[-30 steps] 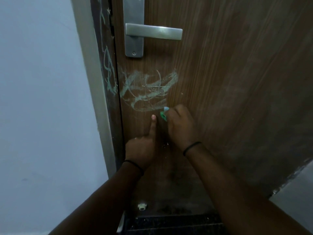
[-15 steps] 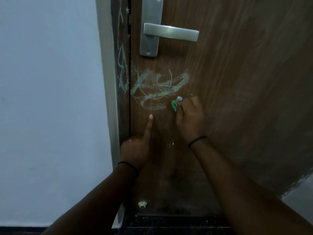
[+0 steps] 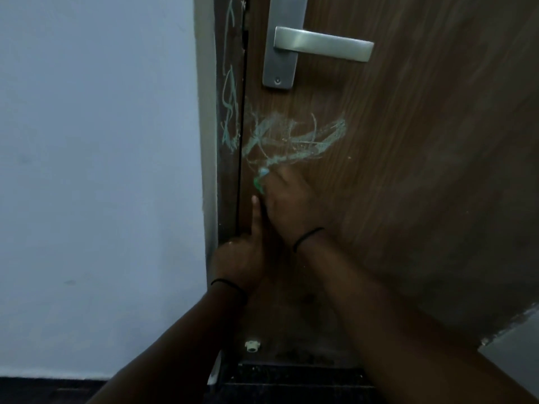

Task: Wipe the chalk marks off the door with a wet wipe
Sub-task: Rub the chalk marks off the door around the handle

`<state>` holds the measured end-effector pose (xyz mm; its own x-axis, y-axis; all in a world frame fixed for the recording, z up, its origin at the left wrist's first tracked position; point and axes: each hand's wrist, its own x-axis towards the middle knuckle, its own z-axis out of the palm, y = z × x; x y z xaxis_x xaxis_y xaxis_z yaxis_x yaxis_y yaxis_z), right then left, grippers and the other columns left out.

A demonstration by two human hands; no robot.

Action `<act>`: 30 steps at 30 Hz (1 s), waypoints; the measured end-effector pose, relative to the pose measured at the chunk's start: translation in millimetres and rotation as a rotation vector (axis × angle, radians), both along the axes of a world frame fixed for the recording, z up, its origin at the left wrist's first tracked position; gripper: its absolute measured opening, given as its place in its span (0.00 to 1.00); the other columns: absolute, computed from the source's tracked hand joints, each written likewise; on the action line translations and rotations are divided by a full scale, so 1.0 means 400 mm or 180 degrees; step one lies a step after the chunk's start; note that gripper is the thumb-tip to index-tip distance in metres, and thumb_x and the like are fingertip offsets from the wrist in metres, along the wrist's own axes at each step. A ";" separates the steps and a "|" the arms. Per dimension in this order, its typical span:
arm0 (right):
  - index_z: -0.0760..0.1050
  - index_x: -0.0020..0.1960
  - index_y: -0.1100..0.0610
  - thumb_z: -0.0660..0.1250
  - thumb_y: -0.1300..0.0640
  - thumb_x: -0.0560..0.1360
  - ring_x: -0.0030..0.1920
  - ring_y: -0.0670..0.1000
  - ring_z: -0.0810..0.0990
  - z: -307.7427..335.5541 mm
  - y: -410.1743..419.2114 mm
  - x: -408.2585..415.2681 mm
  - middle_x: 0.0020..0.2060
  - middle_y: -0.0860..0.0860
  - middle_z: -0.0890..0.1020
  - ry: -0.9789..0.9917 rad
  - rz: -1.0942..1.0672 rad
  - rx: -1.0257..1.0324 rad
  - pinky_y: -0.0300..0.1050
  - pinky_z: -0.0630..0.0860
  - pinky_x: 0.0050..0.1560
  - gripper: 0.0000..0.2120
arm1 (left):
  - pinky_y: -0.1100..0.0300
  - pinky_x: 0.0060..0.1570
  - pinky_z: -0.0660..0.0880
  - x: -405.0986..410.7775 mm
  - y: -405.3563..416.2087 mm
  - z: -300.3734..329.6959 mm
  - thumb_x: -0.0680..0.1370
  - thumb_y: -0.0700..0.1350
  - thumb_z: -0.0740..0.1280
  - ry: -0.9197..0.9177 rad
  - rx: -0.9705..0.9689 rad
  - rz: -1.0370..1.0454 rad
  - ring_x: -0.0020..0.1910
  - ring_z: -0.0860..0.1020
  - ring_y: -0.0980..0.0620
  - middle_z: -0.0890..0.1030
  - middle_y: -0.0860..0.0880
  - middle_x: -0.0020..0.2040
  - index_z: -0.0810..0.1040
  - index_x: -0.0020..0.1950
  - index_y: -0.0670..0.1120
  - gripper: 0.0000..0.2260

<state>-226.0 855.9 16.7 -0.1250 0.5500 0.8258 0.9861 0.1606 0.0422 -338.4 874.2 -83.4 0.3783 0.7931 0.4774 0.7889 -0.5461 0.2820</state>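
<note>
- The wall (image 3: 96,170) lies left of the door handle (image 3: 322,43) and plays no part; keep strokes off it.
- The door frame (image 3: 230,118), just left of and below the handle, carries its own thin chalk lines. I judge these need a separate pass, with the cloth folded narrow to reach the gap beside the door's edge.
- The left hand (image 3: 237,262) sits well below the handle, near the door's edge, with its forefinger straight and pointing up on the wood and the other fingers curled under; it holds nothing. It would serve best pressing flat to steady the door (image 3: 408,199) against the push of wiping.
- The chalk marks (image 3: 291,141) spread below the handle as a pale green scribble, and most of them look untouched.
- The right hand (image 3: 291,202) lies below the handle, at the lower left end of the scribble, fingers curled round the wet wipe (image 3: 259,180), of which only a green and pale bit shows at the fingertips.
- To do this step well, I would press firmly and stroke along the wood grain, working from the scribble's lower edge up toward the handle.
- Turning the wipe to a clean face often should stop chalk from smearing into a haze.
- A small white stopper (image 3: 251,345) sits far below the handle, near the floor.
</note>
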 end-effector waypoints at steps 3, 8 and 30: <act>0.80 0.47 0.60 0.65 0.60 0.78 0.39 0.51 0.75 -0.003 -0.038 0.046 0.40 0.54 0.77 0.0051 0.0062 -0.0004 0.42 0.71 0.38 0.06 | 0.67 0.20 0.59 -0.007 0.007 0.005 0.76 0.58 0.62 -0.0028 0.0118 -0.0016 0.16 0.60 0.56 0.75 0.48 0.24 0.36 0.79 0.49 0.43; 0.79 0.47 0.57 0.66 0.60 0.76 0.41 0.48 0.74 0.069 0.018 0.008 0.43 0.52 0.77 0.0436 -0.0198 0.0614 0.34 0.67 0.43 0.04 | 0.65 0.21 0.58 -0.011 0.020 0.008 0.78 0.56 0.59 0.0183 0.0066 -0.0015 0.18 0.64 0.53 0.77 0.48 0.29 0.35 0.78 0.49 0.40; 0.80 0.46 0.58 0.64 0.62 0.77 0.42 0.49 0.76 0.159 -0.043 0.112 0.42 0.56 0.78 0.1066 -0.0512 0.1269 0.41 0.72 0.43 0.06 | 0.62 0.22 0.65 0.029 -0.004 0.103 0.80 0.58 0.56 0.0158 0.0184 -0.0164 0.21 0.67 0.56 0.76 0.50 0.30 0.22 0.72 0.50 0.42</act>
